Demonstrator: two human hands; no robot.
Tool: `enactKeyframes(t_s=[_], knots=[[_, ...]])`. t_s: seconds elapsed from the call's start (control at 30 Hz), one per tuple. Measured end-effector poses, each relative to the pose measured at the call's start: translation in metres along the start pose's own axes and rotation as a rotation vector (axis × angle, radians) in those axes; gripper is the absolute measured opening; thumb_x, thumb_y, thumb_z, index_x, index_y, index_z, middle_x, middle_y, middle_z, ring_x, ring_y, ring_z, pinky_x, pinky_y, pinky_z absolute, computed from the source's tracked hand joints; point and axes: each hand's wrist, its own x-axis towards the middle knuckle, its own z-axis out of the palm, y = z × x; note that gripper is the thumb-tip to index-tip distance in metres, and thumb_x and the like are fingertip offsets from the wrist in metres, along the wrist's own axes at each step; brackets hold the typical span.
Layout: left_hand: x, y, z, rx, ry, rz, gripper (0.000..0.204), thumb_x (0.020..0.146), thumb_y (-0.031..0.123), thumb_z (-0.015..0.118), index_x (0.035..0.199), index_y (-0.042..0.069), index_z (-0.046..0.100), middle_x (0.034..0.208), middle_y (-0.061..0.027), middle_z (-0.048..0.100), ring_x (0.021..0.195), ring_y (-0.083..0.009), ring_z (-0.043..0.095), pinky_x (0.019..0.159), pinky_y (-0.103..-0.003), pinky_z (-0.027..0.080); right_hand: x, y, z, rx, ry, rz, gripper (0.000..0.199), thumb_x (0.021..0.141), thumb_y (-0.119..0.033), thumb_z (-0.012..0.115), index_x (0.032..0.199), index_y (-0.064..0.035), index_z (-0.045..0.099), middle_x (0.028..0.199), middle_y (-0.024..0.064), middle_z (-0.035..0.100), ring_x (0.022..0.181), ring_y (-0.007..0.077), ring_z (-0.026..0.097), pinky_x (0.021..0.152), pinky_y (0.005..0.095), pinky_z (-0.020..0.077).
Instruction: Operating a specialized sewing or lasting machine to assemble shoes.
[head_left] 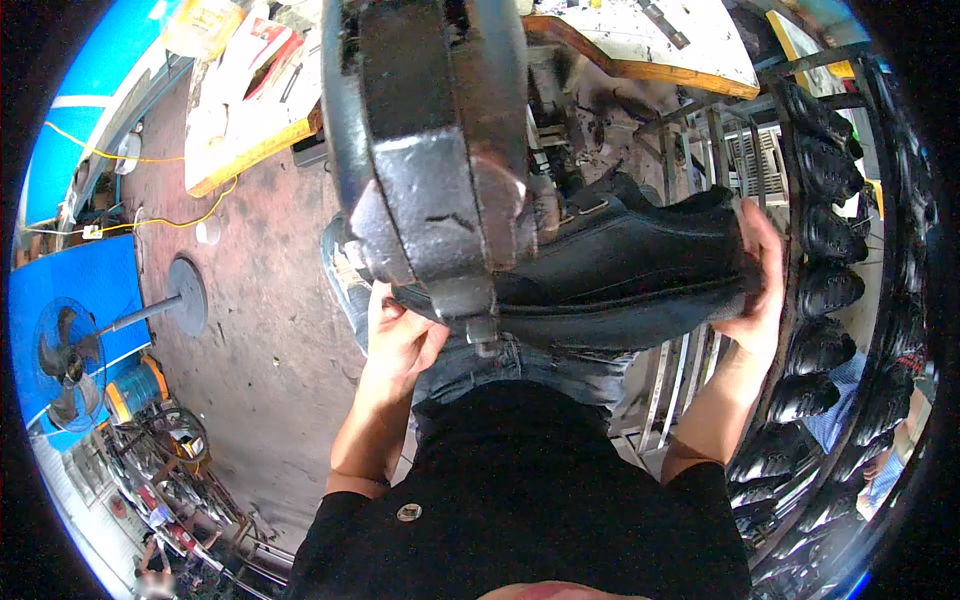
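Observation:
A black shoe is held crosswise in front of my body, its opening turned away and its sole edge toward me. My right hand is closed round the heel end at the right. At the left, my left hand grips the toe end, with thumb and fingers bent; part of the toe is hidden. A large worn metal machine head stands over the toe part of the shoe and covers it from above. Whether its lower tip touches the shoe, I cannot tell.
White worktops with wooden edges stand at the far left and far right. A rack of black shoes runs along my right. A standing fan and a yellow cable are at the left. Metal bars lie below the shoe.

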Motion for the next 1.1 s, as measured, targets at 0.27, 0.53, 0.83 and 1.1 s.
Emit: enactKeyframes(t_s=[0.27,0.53,0.83,1.1], knots=[[0.009,-0.003,0.006,-0.153,-0.266,-0.001,0.046,0.092,0.005,0.068,0.135,0.001,0.053,0.131,-0.0145,0.063,0.119,-0.0289,0.062,0.105,-0.046,0.048,-0.003,-0.047,0.049,-0.04,0.066,-0.208,0.075,0.068,-0.014,0.081,0.135,0.0025,0.053,0.139,0.02,0.055,0.129,0.031,0.054,0.112,0.0445,0.0393],[-0.007,0.039,-0.052,0.011,-0.057,0.137,0.06,0.09,0.012,0.071,0.144,0.006,0.045,0.139,-0.01,0.057,0.123,-0.0242,0.059,0.107,-0.042,0.048,-0.003,-0.03,0.092,-0.096,-0.131,-0.155,0.093,0.053,-0.017,0.091,0.136,0.0002,0.054,0.143,0.0188,0.051,0.138,0.0344,0.043,0.113,0.047,0.0354],[-0.025,0.076,0.013,1.17,0.056,1.056,0.091,0.089,0.046,0.07,0.155,0.0,0.028,0.16,-0.0179,0.032,0.148,-0.0396,0.029,0.122,-0.05,0.018,0.011,-0.027,0.144,-0.038,-0.303,-0.186,0.092,0.06,-0.015,0.092,0.142,-0.0051,0.05,0.141,0.0184,0.048,0.135,0.0352,0.045,0.11,0.042,0.0388],[-0.031,0.081,0.112,1.961,-0.551,0.766,0.086,0.06,0.018,0.087,0.137,0.0,0.052,0.13,-0.0216,0.054,0.136,-0.049,0.04,0.113,-0.065,0.025,0.014,-0.052,0.15,-0.324,-0.348,-0.207,0.09,0.063,-0.021,0.092,0.142,-0.0103,0.05,0.139,0.0197,0.047,0.13,0.039,0.049,0.107,0.0437,0.0436]])
